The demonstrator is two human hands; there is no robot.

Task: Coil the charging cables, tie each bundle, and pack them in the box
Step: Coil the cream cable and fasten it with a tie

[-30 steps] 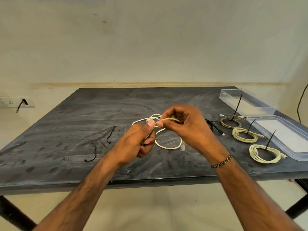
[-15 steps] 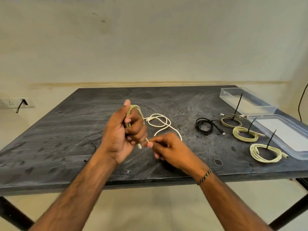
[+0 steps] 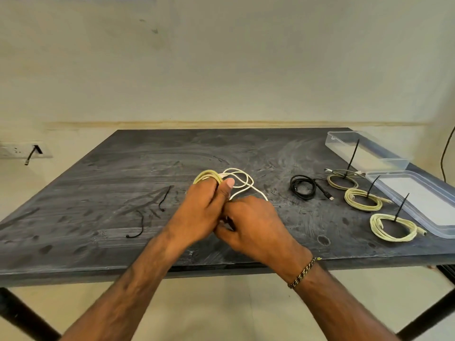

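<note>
Left hand (image 3: 199, 212) grip clenched round yellow coil (image 3: 208, 175), right hand (image 3: 251, 225) grip unclear, scuffed dark table (image 3: 98, 193), cream wall (image 3: 221, 70)

Table: dark grey scuffed tabletop (image 3: 123, 173) across mid-frame.
Wall: plain cream plaster wall (image 3: 221, 70) above.
Socket: white wall socket plate (image 3: 22, 150), far left.

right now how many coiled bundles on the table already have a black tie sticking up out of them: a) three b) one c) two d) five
a: three pale coiled bundles lie in a row beside the clear box, at and, each with a black tie standing up from it; the black cable has no tie showing.
</note>
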